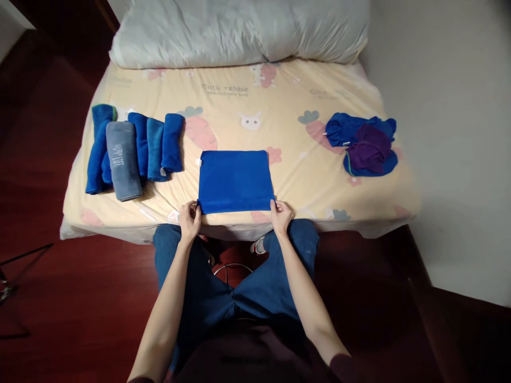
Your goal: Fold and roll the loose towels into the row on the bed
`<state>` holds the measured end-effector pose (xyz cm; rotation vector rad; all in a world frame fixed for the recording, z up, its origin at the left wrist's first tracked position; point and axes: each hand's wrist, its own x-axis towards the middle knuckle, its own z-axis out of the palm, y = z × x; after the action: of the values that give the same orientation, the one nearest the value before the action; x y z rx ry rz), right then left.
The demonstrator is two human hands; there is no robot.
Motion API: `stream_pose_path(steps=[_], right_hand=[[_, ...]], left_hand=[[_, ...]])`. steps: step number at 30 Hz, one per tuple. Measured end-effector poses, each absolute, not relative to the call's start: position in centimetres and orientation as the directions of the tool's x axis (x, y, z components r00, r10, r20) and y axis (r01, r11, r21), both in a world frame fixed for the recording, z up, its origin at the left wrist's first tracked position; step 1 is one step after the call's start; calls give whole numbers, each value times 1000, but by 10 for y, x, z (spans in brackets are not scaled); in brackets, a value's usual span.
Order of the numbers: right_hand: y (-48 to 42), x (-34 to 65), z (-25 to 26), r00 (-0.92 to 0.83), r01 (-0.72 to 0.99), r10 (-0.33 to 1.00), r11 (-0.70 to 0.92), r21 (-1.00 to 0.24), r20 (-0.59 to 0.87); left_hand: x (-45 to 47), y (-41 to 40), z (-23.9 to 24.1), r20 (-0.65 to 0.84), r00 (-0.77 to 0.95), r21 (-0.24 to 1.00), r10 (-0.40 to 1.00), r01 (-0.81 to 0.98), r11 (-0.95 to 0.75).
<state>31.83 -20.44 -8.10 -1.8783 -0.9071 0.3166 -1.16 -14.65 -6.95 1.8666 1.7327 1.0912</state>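
Observation:
A blue towel (235, 180) lies flat as a rectangle near the front edge of the bed, a small white tag at its far left corner. My left hand (189, 219) pinches its near left corner between thumb and fingers. At the near right corner, my right hand (281, 215) grips the cloth the same way. The near edge looks slightly turned up along its length. To the left sit several rolled towels, among them a blue roll (173, 142) and a grey roll (123, 160) with white lettering resting on top of others.
Crumpled blue cloths (343, 127) and a purple cloth (368, 149) are heaped at the right. The bed (247, 138) has a yellow carrot-and-rabbit sheet. A pale grey quilt (239, 32) lies across its far end. A wall (447, 133) stands on the right; a dark stand (6, 290) is at the lower left.

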Motion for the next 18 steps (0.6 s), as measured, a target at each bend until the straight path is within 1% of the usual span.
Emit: stream_pose_path(steps=[6, 10, 13, 18], right_hand=[[-203, 320, -81, 683, 436, 721, -275, -857, 116], [-203, 320, -75, 674, 414, 733, -267, -870, 96], [-206, 319, -70, 662, 439, 739, -249, -864, 123], [-208, 318, -75, 626, 525, 757, -232, -819, 187]], left_hand=[[-12, -140, -75, 334, 34, 657, 942, 708, -259], [-12, -142, -74, 332, 51, 647, 942, 714, -267], [-12, -145, -71, 339, 46, 653, 940, 707, -270], [-9, -147, -71, 363, 21, 680, 932, 678, -280]])
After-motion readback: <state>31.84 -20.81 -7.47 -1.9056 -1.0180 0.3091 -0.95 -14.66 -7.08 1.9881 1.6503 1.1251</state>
